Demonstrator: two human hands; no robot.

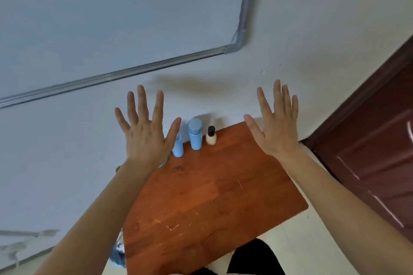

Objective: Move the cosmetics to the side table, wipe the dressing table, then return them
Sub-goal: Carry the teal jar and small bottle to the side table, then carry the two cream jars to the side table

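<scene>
The left hand [145,134] and right hand [277,129] are spread open, holding nothing, and the bottles [194,135] stand up in a row between them, nearest the left thumb.

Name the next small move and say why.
Probably lower the left hand to grip the blue tube beside it. Both it and the right hand are open and empty, and the tube, blue bottle and small bottle all stand on the table.
</scene>
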